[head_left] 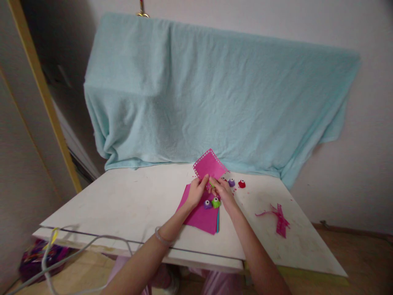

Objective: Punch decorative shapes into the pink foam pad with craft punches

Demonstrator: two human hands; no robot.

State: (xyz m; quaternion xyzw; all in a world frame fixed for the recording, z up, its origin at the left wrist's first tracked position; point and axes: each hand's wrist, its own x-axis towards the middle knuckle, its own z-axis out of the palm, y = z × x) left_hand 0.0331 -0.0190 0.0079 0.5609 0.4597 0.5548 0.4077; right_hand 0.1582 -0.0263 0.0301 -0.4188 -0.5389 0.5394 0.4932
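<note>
A sheet of pink paper point(210, 163) with rows of punched holes along its edges stands tilted above the table, its lower corner between my hands. My left hand point(197, 191) pinches that corner, thumb on top. My right hand point(224, 191) is closed round a small green paper punch point(212, 185) at the same corner; fingers hide most of it. Just below lie a purple punch point(208, 204) and another green punch point(216, 202), each with a white eye-like top. They rest on a stack of coloured paper point(199, 219), pink uppermost.
Beyond my right hand sit a purple punch point(231, 182) and a red punch point(242, 184), with tiny pink bits around. Pink perforated strips point(280, 221) lie at the right of the white table point(123, 200). A light blue cloth point(215, 94) hangs behind; grey cables point(92, 239) cross the front left edge.
</note>
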